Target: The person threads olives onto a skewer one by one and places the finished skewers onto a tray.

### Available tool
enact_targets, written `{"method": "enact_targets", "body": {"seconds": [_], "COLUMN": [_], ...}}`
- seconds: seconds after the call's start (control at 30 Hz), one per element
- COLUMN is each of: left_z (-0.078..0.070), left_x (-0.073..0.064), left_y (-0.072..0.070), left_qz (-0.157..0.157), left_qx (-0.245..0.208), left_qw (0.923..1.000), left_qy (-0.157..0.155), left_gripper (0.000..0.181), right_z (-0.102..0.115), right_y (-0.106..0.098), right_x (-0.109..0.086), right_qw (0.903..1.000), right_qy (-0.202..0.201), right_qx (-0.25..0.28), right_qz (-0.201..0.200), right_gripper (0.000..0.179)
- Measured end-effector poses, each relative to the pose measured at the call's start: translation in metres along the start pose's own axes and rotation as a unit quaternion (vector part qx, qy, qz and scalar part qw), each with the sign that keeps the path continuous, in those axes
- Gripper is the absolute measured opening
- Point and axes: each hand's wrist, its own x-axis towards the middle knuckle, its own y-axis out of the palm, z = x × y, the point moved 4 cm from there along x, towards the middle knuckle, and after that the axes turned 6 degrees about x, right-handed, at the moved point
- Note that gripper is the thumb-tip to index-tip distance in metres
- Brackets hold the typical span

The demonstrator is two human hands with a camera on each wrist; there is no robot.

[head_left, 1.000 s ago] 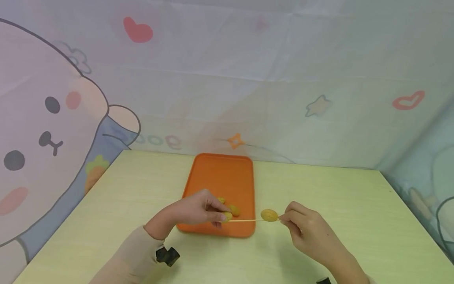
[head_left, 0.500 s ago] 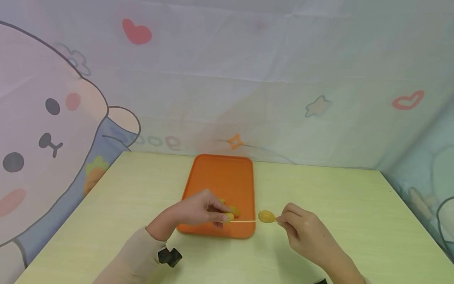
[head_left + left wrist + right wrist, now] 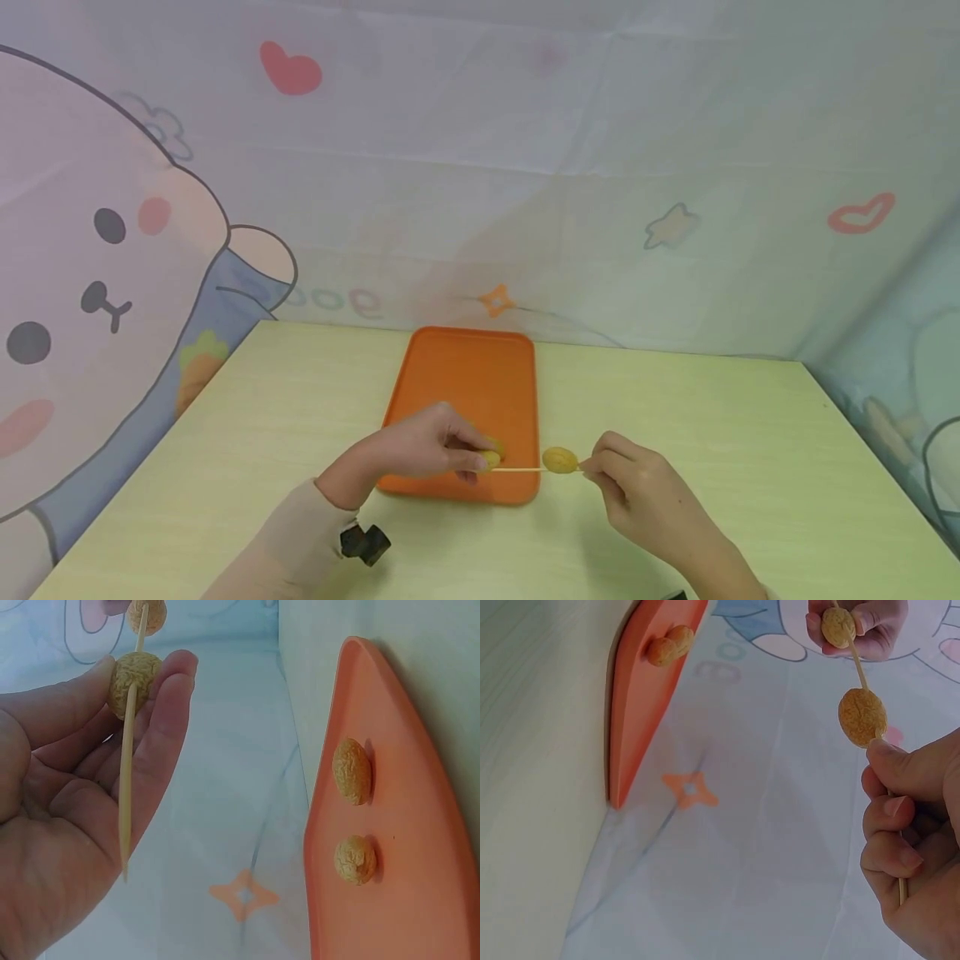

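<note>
Left wrist view shows the left hand (image 3: 75, 776) pinching a wrinkled tan ball (image 3: 139, 671) on a pale stick (image 3: 127, 780) tapering toward six o'clock (the right hand (image 3: 922, 817) grips its other end).

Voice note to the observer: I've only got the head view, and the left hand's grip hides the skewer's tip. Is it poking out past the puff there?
Observer: Yes. The left wrist view shows the pointed tip of the wooden skewer bare, well past the wrinkled puff in the left hand's grip.
Operator: How many puffs are lying on the orange tray?
Observer: Two, with a gap between them in the left wrist view: an oval puff and a rounder-looking puff.
Operator: Does the skewer show anywhere past the right hand's grip?
Observer: Yes, the right wrist view shows a short stretch against the palm. I can't tell whether its very end is there.
</note>
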Motion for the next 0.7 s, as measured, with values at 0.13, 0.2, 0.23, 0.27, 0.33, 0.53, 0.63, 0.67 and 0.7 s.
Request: {"method": "enact_targets", "body": {"seconds": [0.13, 0.2, 0.23, 0.27, 0.33, 0.53, 0.63, 0.67, 0.7], "left_z": [-0.0019, -0.0029, -0.0033, -0.0038, -0.0046, -0.0051, -0.0051, -0.0053, -0.0055], "left_x": [0.0009, 0.0010, 0.0012, 0.0013, 0.0016, 0.0035, 0.0043, 0.0047, 0.0049], "left_y": [0.0004, 0.0008, 0.0011, 0.0013, 0.0018, 0.0030, 0.0037, 0.0040, 0.0043], "left_qz": [0.001, 0.003, 0.003, 0.004, 0.005, 0.008, 0.008, 0.009, 0.009], "left_qx": [-0.004, -0.007, -0.008, -0.008, -0.009, -0.014, -0.008, -0.005, -0.004], "left_qw": [1.0000, 1.0000, 1.0000, 1.0000, 0.9999, 0.9998, 0.9999, 0.9999, 0.9999], "left_qy": [0.000, -0.001, -0.002, -0.003, -0.005, -0.006, -0.006, -0.005, -0.006], "left_gripper": [0.026, 0.026, 0.026, 0.026, 0.026, 0.025, 0.025, 0.025, 0.025], "right_z": [0.0005, 0.0005, 0.0005, 0.0006, 0.0006, 0.0018, 0.0023, 0.0025, 0.0027], "right_y": [0.0003, 0.0008, 0.0012, 0.0017, 0.0026, 0.0044, 0.0054, 0.0058, 0.0061], "right_x": [0.0002, -0.0001, -0.0001, -0.0001, -0.0001, 0.0009, 0.0007, 0.0006, 0.0005], "right_qw": [1.0000, 1.0000, 0.9999, 0.9999, 0.9999, 0.9999, 0.9998, 0.9998, 0.9998], "right_qy": [0.001, 0.003, 0.004, 0.005, 0.005, 0.007, 0.012, 0.014, 0.015], "right_qx": [0.006, 0.007, 0.009, 0.009, 0.008, 0.009, 0.012, 0.013, 0.014], "right_qz": [0.001, 0.003, 0.004, 0.006, 0.007, 0.004, 0.005, 0.005, 0.005], "right_gripper": [0.031, 0.031, 0.030, 0.030, 0.029, 0.030, 0.029, 0.029, 0.029]}}
